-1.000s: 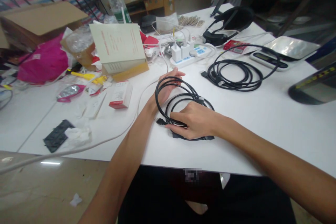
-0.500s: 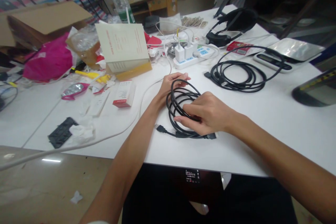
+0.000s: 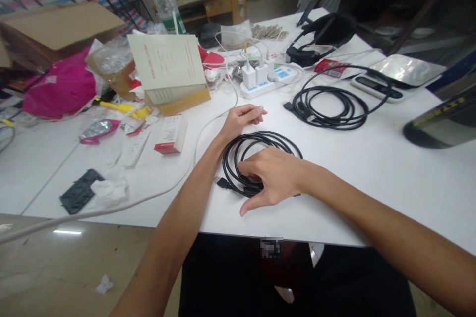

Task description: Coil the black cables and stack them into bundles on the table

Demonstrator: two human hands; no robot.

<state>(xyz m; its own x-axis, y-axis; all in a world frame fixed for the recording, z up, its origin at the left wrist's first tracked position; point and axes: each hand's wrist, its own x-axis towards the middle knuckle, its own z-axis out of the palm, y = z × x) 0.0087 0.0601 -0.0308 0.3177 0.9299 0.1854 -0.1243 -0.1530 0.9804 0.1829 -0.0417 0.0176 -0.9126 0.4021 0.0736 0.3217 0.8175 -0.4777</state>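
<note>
A coiled black cable [image 3: 232, 151] lies on the white table in front of me, one plug [image 3: 223, 183] sticking out at its left. Over the middle of the coil is my right hand [image 3: 277, 173], its thumb spread wide from the fingers. Some of those fingertips dip inside the loops, out of sight. My left hand [image 3: 243, 120] rests just behind the coil, loosely curled and apart from it, with nothing visible in it. Farther back on the right lies a second coiled black cable [image 3: 362, 121].
A digital scale [image 3: 405, 72], a dark cylinder [image 3: 442, 126] and a headset [image 3: 308, 54] stand to the right. Behind is a power strip [image 3: 256, 90]. Leftward are a small box [image 3: 171, 133], an open cardboard piece [image 3: 167, 69] and a white cord [image 3: 148, 198] crossing the table.
The near coil has been lowered from a tilted position and now lies flat. My right hand has moved left and down and spread its thumb, letting the loops go.
</note>
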